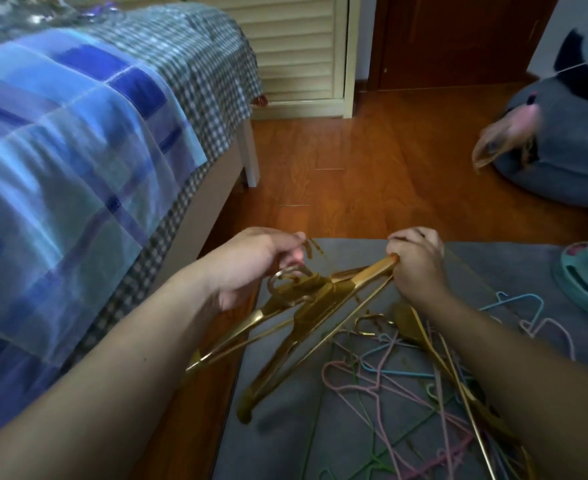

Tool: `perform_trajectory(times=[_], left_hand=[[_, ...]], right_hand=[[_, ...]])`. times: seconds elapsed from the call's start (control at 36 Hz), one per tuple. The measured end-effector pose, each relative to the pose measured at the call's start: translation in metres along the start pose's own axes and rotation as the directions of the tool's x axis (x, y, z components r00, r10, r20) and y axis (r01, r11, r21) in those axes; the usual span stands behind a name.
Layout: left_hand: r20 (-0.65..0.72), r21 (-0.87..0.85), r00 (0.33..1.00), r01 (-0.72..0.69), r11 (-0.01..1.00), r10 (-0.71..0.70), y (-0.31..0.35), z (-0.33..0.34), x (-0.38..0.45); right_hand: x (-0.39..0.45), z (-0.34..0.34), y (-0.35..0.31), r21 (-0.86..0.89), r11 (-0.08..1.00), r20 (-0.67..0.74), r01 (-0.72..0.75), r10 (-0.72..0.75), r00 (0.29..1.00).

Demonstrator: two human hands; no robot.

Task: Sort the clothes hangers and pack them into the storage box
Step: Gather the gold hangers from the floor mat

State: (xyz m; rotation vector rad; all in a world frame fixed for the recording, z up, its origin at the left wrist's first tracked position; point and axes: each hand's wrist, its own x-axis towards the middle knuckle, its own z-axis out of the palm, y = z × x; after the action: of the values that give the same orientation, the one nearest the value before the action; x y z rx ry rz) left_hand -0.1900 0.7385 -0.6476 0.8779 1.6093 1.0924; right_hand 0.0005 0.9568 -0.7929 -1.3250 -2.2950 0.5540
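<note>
Gold metal hangers point(306, 306), bunched, were held over the grey mat's point(285, 445) near-left edge. Left hand point(251, 268) pinched the hooks; right hand point(417, 268) curled round a shoulder end. Stiff, probably slick (hooks snag easily), best gripped at the necks. Thin pastel wire hangers point(389, 375) lay tangled mid-mat. No storage box visible.
</note>
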Motion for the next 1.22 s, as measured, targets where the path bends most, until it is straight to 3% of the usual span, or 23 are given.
perform_trajectory(times=[0.14, 0.22, 0.36, 0.58, 0.67, 0.81, 0.94, 1.06, 1.22], left_hand=[[0.018, 0.212, 1.0, 0.009, 0.977, -0.013, -0.003, 0.001, -0.002], [0.033, 0.218, 0.999, 0.005, 0.976, -0.013, -0.004, 0.008, 0.0], [-0.132, 0.029, 0.991, 0.022, 0.999, -0.018, -0.012, 0.029, 0.009], [-0.255, 0.308, 0.965, 0.014, 0.951, 0.068, -0.019, 0.041, 0.009], [-0.341, 0.186, 0.938, 0.003, 0.983, 0.062, -0.017, 0.034, 0.014], [-0.342, 0.06, 0.94, 0.034, 0.998, -0.012, -0.026, 0.023, 0.018], [-0.415, 0.178, 0.91, 0.084, 0.98, -0.002, -0.032, 0.019, 0.013], [-0.474, 0.192, 0.88, 0.075, 0.978, 0.025, -0.029, 0.02, 0.01], [-0.466, 0.007, 0.884, 0.051, 0.999, -0.042, -0.029, 0.011, 0.01]], right_hand=[[-0.016, -0.01, -0.003, -0.09, 0.996, -0.073, -0.005, -0.001, 0.997], [-0.021, -0.015, 0.001, -0.165, 0.986, -0.082, 0.031, -0.045, 0.996], [-0.02, -0.017, 0.016, -0.112, 0.992, 0.091, -0.05, 0.061, 0.994], [-0.051, -0.004, 0.05, -0.2, 0.95, 0.306, -0.239, 0.292, 0.906], [-0.065, 0.002, 0.064, -0.359, 0.915, 0.357, -0.183, 0.316, 0.879], [-0.095, 0.012, 0.075, -0.469, 0.865, 0.332, -0.179, 0.36, 0.872], [-0.107, 0.018, 0.077, -0.381, 0.883, 0.232, -0.276, 0.38, 0.895], [-0.105, 0.013, 0.075, -0.487, 0.841, 0.222, -0.235, 0.379, 0.898], [-0.067, -0.028, 0.047, -0.532, 0.809, -0.053, -0.251, 0.264, 0.963]])
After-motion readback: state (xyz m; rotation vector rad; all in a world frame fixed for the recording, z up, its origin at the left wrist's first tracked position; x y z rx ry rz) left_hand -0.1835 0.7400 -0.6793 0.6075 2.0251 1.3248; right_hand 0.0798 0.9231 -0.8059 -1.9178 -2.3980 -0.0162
